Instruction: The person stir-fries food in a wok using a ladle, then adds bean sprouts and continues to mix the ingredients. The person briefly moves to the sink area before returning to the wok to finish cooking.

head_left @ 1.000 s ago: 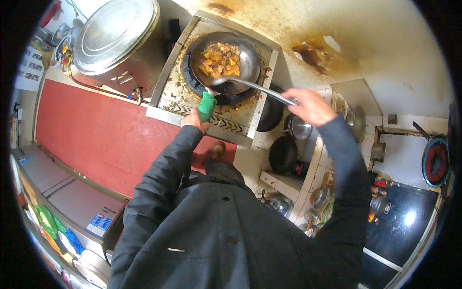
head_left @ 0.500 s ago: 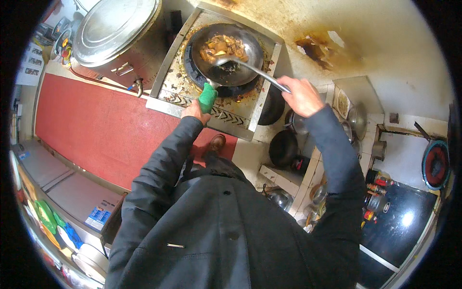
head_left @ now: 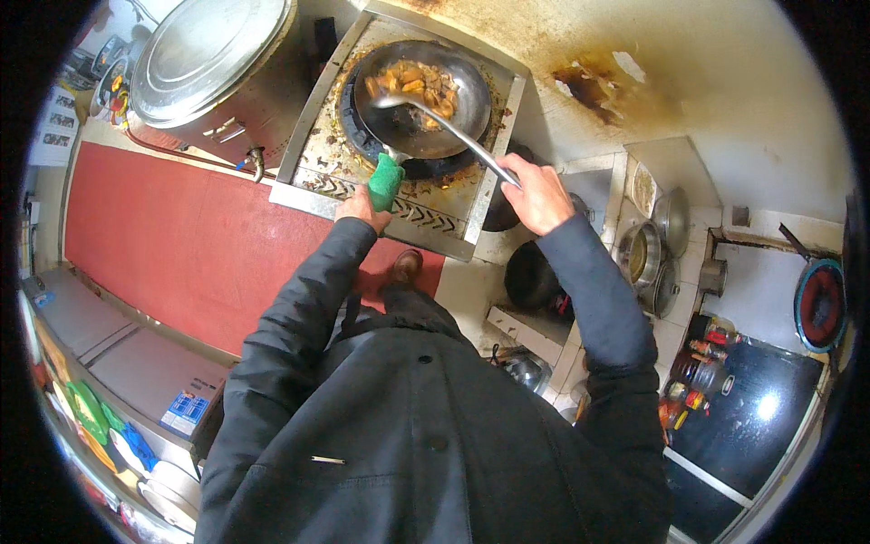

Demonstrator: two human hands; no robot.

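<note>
Stir-frying, apparently: left hand [head_left: 364,210] clasping green cloth [head_left: 385,184] on handle [head_left: 393,155] of wok [head_left: 470,96], right hand [head_left: 541,196] gripping ladle [head_left: 464,139]; next stroke likely needs it steady.

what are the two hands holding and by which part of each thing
Left hand: the wok, by its handle, through the green cloth around it. Right hand: the metal ladle, by the end of its handle.

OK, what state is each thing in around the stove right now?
Dark round metal wok: holding browned food pieces
Green cloth: wrapped around wok handle
Left hand: closed on cloth
Long silver metal ladle: bowl end over wok
Right hand: gripping ladle handle
Large silver metal pot: lidded
Square metal stove: stained, flame not visible
</note>
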